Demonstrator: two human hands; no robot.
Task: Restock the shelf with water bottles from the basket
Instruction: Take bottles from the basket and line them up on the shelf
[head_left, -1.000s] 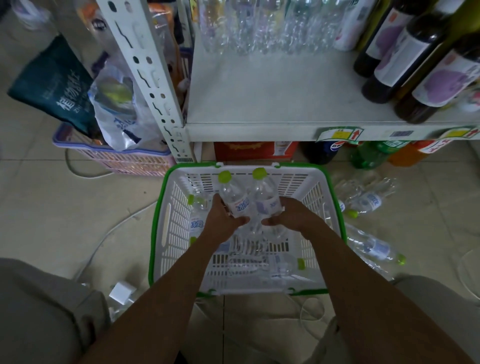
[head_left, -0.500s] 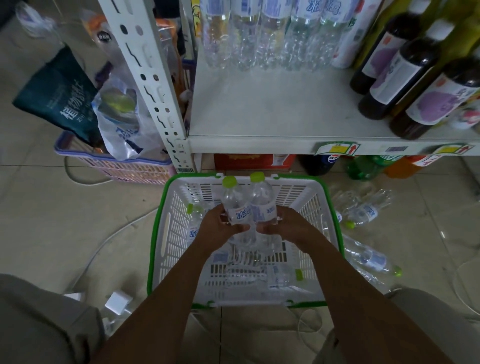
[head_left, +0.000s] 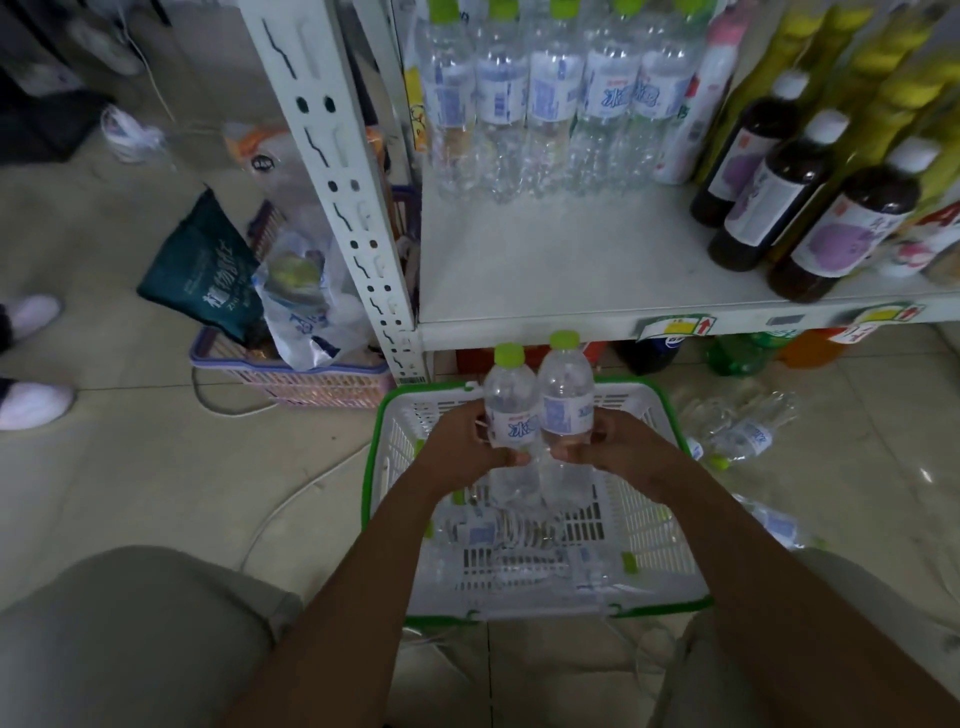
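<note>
At centre frame the left hand (head_left: 470, 447) is clamped round one clear plastic water bottle with a green cap (head_left: 511, 410), and the right hand (head_left: 618, 449) grips its twin (head_left: 566, 400). Both stand upright and touching above the white green-rimmed basket (head_left: 670, 525), probably to go up as a pair. The white metal shelf (head_left: 561, 260) in the upper right offers bare room in front of the stocked row of bottles (head_left: 550, 98); its front lip lies just above the caps.
</note>
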